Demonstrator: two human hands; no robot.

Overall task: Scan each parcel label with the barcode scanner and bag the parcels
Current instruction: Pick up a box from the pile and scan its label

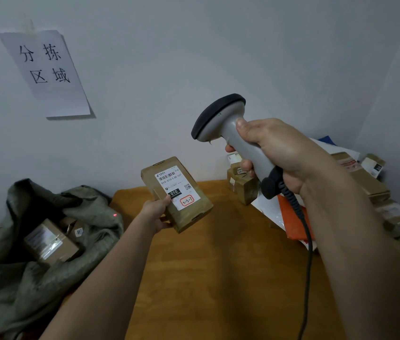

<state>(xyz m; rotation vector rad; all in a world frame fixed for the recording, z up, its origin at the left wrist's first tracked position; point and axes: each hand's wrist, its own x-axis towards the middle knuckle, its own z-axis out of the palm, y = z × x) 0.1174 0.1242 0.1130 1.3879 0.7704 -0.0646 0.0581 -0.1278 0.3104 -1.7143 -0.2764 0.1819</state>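
On the grey wall ahead of me I see a white paper sign, taped at its top edge and hanging tilted, with four handwritten black Chinese characters in two rows. Below it is the table, its top a bare orange-brown wood grain. At its right side an orange flat sheet lies on something white, partly hidden.

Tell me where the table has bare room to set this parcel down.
The wooden table is bare across its middle and near side, between the green sack on the left and the orange mailer on the right. The far right is crowded with stacked parcels; avoid it.
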